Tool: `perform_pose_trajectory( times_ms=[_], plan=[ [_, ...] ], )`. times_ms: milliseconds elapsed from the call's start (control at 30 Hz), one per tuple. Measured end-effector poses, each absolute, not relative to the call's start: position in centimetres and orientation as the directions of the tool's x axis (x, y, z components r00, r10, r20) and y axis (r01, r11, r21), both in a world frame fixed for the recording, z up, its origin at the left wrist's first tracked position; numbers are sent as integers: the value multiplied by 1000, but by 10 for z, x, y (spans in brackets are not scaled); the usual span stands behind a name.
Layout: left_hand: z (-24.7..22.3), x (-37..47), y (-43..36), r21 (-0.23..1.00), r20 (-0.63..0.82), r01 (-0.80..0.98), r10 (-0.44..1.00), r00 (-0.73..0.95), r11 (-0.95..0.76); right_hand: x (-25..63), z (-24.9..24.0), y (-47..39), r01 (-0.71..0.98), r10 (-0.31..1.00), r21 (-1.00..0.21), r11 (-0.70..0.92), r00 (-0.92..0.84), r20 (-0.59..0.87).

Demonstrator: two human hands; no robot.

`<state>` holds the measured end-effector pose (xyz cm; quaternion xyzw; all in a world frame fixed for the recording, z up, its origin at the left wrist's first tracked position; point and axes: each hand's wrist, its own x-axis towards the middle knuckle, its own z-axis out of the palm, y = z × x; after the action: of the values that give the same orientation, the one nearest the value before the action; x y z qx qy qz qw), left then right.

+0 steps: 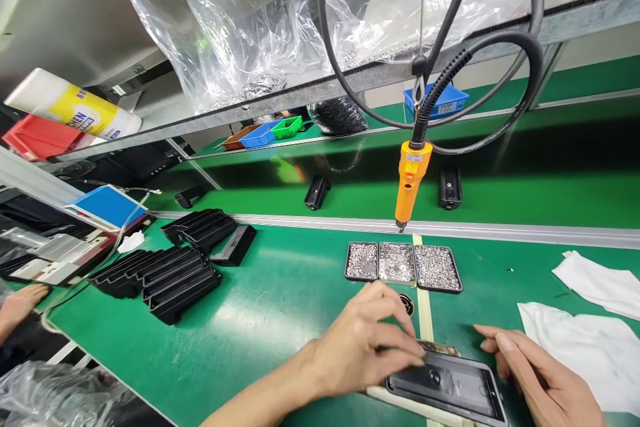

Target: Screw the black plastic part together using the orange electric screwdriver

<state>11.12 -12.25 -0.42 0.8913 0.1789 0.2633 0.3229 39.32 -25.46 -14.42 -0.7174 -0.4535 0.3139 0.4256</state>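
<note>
Left hand (367, 340) lies flat (fingers spread) on black plate (447, 387).

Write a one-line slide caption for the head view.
Both hands, left hand and right hand, rest on a black panel below three screw trays and a hanging orange screwdriver.

Orange screwdriver (411, 181), hanging above three screw trays (403, 265). Left of trays: stacked black covers (165, 277). Right of trays: white cloths (590, 327). Behind trays: blue bin (440, 101), plastic sheeting (280, 13).
</note>
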Motion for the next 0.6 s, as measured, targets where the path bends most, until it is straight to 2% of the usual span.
perform_pose_trajectory(
  times_ms=[67, 133, 233, 333, 433, 600],
  plan=[
    [-5, 110, -134, 428, 362, 174, 345, 866, -887, 389, -133, -252, 401, 919, -892, -210, 393, -40],
    [-4, 111, -141, 211, 287, 211, 267, 920, -954, 386, -124, -249, 425, 921, -885, -187, 389, -8],
    [9, 116, -146, 61, 179, 189, 197, 964, -980, 383, -115, -247, 453, 920, -875, -169, 392, 26],
    [26, 114, -149, 43, 95, 191, 194, 976, -981, 382, -110, -247, 452, 917, -877, -164, 397, 33],
    [34, 104, -150, 100, 10, 243, 246, 969, -965, 380, -108, -246, 443, 917, -880, -171, 397, 22],
    [20, 91, -148, 192, 33, 260, 272, 962, -946, 380, -112, -248, 439, 916, -873, -214, 401, -23]
  ],
)
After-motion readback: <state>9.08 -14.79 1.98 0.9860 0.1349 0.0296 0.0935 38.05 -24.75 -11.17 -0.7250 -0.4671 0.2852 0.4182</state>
